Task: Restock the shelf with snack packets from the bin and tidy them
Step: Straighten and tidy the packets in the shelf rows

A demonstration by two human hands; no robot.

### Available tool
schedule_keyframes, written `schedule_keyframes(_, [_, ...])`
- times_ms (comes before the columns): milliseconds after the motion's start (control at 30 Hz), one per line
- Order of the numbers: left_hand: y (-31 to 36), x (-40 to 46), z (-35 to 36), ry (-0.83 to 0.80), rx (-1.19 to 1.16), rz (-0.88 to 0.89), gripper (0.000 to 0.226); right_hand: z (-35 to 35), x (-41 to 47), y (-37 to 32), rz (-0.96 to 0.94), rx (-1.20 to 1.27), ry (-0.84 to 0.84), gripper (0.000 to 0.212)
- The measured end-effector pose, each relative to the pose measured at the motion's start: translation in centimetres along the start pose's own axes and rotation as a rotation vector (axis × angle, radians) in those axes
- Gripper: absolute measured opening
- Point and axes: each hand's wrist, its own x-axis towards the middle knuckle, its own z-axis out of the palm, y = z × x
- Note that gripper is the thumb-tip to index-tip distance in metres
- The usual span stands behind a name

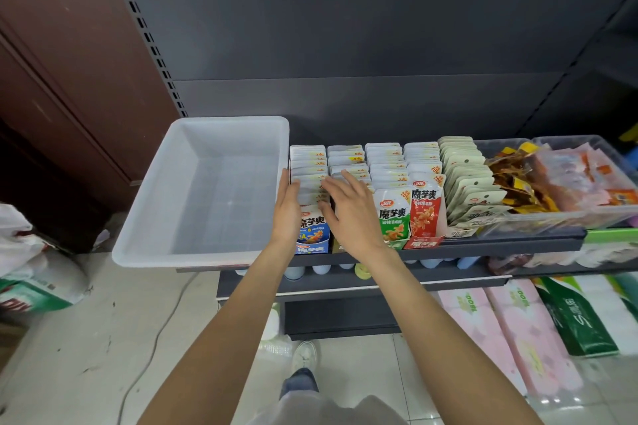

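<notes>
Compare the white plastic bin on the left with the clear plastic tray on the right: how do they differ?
The white plastic bin is opaque and holds nothing; the clear plastic tray is see-through and heaped with loose orange and pink snack packets. The bin overhangs the dark shelf front; the tray sits within it. Both are rectangular and rest on that shelf.

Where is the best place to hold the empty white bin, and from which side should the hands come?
Probably the white bin is best gripped by its rolled rim, one hand on each long side, coming from the front: its near edge overhangs the shelf toward the person and nothing lies inside.
</notes>
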Motion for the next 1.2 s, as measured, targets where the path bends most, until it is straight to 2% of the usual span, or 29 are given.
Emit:
schedule_keyframes(67, [0.3,-0.4,-0.3,0.02,-0.034,-0.013,0.039,0.2,-0.4,0.3,0.008,0.032,0.016,0.039])
schedule_keyframes(133, [0.4,-0.7,-0.6,0.106,-0.03,0.025,0.04,0.0,-0.6,0.3,0.018,0.098,0.066,0.036])
schedule_keyframes(267, [0.9,-1.3,-1.1,0.286,0.051,0.174,0.03,-1.2,-0.9,-0.7,0.072,0.328,0.335,0.027])
schedule_keyframes(333, [0.9,-1.3,-1.3,0.341,0.113,0.22,0.027,-1.6,-1.1,-1.2,0.108,0.438,0.414,0.024])
schedule_keyframes(400, [0.5,-1.2,-1.5,0.365,0.207,0.226,0.028,-1.4,-1.2,-1.4,0.136,0.442,0.388,0.025])
schedule_keyframes(467, [0.1,-1.3,-1.5,0.352,0.249,0.186,0.03,-1.0,-1.4,-1.2,0.141,0.333,0.317,0.027])
schedule_keyframes(600, [-0.7,-2.0,-1.0,0.238,0.22,0.062,0.034,-0.3,-1.7,-0.7,0.162,0.184,0.174,0.034])
schedule_keyframes(667, [-1.0,-2.4,-0.4,0.181,0.209,0.078,0.03,0.0,-2.0,-0.7,0.173,0.138,0.137,0.038])
schedule_keyframes(800, [-1.1,-2.9,0.8,0.073,0.269,0.146,0.04,0.3,-0.8,-0.4,0.045,-0.076,0.102,0.043])
schedule_keyframes(1000, [-1.8,-2.1,0.0,0.08,0.229,0.075,0.044,-0.1,1.7,-0.7,-0.142,-0.218,-0.17,0.047])
schedule_keyframes(1133, [-2.3,-2.0,-0.3,0.071,0.211,0.112,0.035,-0.4,2.0,-0.5,-0.101,-0.203,-0.127,0.045])
schedule_keyframes(1200, [-2.0,-1.9,-0.4,0.092,0.186,0.101,0.04,-0.6,2.2,-0.3,-0.1,-0.2,-0.098,0.047])
